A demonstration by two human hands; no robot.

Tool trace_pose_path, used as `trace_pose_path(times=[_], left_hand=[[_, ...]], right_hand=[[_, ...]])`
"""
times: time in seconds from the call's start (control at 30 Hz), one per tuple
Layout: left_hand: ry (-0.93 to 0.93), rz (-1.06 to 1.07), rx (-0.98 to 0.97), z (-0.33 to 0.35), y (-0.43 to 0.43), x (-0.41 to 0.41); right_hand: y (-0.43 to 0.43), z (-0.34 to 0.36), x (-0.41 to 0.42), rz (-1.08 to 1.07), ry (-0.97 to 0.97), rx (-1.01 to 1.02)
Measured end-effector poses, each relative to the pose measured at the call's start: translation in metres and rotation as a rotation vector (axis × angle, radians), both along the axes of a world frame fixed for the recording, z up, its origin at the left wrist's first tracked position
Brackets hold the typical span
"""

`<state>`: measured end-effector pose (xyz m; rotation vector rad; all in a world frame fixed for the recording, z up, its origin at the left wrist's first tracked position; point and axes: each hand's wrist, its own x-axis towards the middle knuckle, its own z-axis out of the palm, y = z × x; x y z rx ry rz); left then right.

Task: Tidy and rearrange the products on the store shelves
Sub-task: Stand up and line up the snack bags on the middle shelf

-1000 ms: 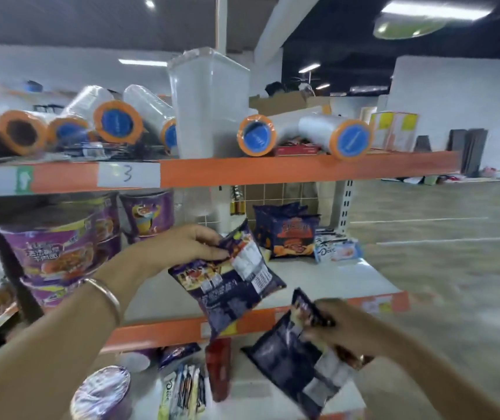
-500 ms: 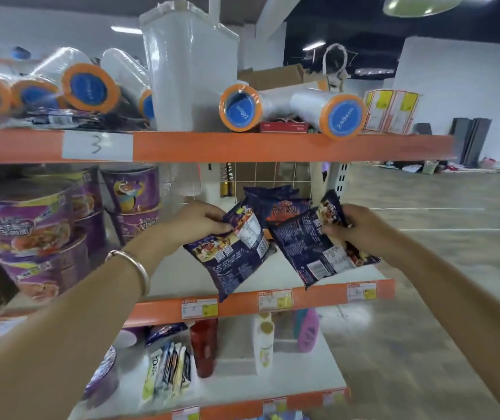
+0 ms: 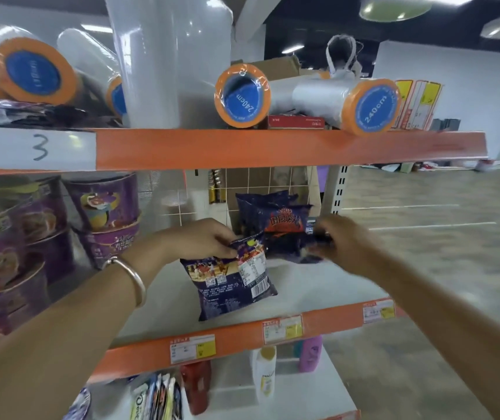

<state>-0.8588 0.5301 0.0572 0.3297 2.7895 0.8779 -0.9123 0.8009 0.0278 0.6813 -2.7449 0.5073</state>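
Observation:
My left hand [image 3: 201, 239] pinches the top edge of a dark blue snack bag [image 3: 230, 283], which hangs over the white middle shelf [image 3: 318, 286] with its back label toward me. My right hand [image 3: 344, 241] grips a second dark blue snack bag [image 3: 291, 247], blurred, pushed in against the standing blue chip bags [image 3: 273, 213] at the back of the same shelf. Part of that second bag is hidden by my right fingers.
Purple instant-noodle cups [image 3: 103, 213] are stacked at the left of the middle shelf. Plastic-film rolls [image 3: 361, 104] and a clear container [image 3: 170, 62] fill the top shelf. Bottles [image 3: 265, 374] and packets [image 3: 154, 398] stand on the lower shelf. Open floor lies to the right.
My right hand rose from the lower shelf with its bag and moved it inward toward the back chip bags. My left hand kept its bag and reached further over the shelf.

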Motion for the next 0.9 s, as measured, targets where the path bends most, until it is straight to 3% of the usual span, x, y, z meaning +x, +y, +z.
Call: trace_pose_path(times=[0.07,0.13,0.17,0.23,0.3,0.33,0.4,0.5,0.73,0.9], left_hand=[[0.006,-0.029,-0.044,-0.005,-0.001,-0.007],[-0.001,-0.072,-0.081,-0.006,-0.001,-0.012],[-0.007,-0.082,-0.097,-0.006,-0.001,-0.014],[-0.014,-0.097,-0.125,-0.005,0.002,-0.02],[-0.014,-0.112,-0.14,-0.005,0.006,-0.025],[-0.013,-0.11,-0.136,-0.007,0.009,-0.029],[-0.011,-0.104,-0.123,-0.01,0.016,-0.034],[-0.003,-0.091,-0.107,-0.013,0.023,-0.039],[0.015,-0.007,-0.146,-0.021,0.024,-0.047],[0.048,-0.018,-0.177,-0.023,0.024,-0.047]], right_hand=[[0.006,-0.024,0.015,0.049,0.027,0.214],[0.014,-0.04,0.026,0.131,-0.099,0.422],[0.019,-0.038,0.025,0.163,-0.215,0.405],[0.027,-0.029,0.007,0.24,-0.45,0.126],[0.032,-0.02,-0.03,0.178,-0.498,-0.12],[0.031,-0.016,-0.044,0.093,-0.49,-0.128],[0.027,-0.015,-0.061,-0.112,-0.556,0.095],[0.016,-0.024,-0.061,-0.217,-0.851,0.25],[0.017,-0.042,-0.08,-0.135,-0.914,-0.07],[0.023,-0.028,-0.089,0.103,-0.763,-0.486]])
